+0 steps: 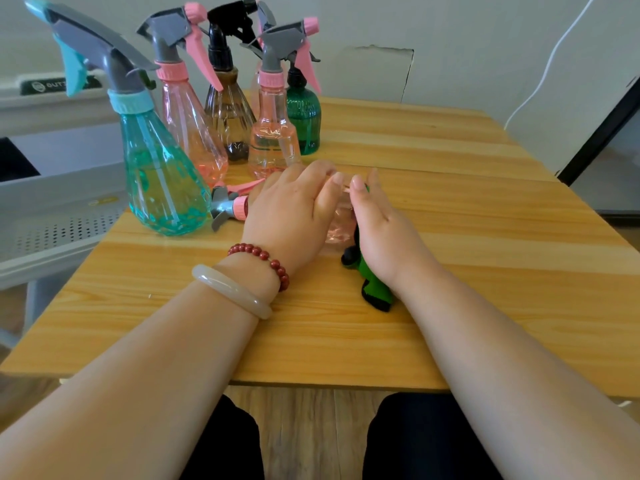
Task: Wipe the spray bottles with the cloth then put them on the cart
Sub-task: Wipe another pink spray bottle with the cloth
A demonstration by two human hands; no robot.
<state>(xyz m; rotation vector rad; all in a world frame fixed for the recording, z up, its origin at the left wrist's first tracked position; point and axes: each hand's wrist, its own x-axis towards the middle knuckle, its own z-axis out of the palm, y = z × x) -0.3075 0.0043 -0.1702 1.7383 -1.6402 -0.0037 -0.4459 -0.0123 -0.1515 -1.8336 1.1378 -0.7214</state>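
Left hand: my left hand (287,209) lies palm down over the pink spray bottle (341,226), the forearm running in from the lower left, with a red bead bracelet (266,259) and a pale bangle (232,291) at the wrist.
Left fingers: curled together over the top of the bottle's body, gripping it.
Right hand: my right hand (377,223) stands on its edge against the bottle's right side, thumb uppermost, the forearm coming in from the lower right.
Right fingers: close together and closed on the green cloth (375,289), which shows between thumb and forefinger and trails out under the heel of my palm onto the table (485,271).
Fingertips: the tips of both hands nearly meet over the bottle.
Bottle's place: lying on its side on the table, between my two hands.
Bottle's axis: long axis roughly left to right; the grey trigger head with its pink collar points left, the base sits to the right by the cloth.
Other bottles: a teal bottle (162,174), a tall pink bottle (192,133), a brown bottle (228,116), a smaller pink bottle (273,140) and a dark green bottle (304,123) stand upright just behind.
Cart: the pale cart (52,233) stands beside the table's left edge.
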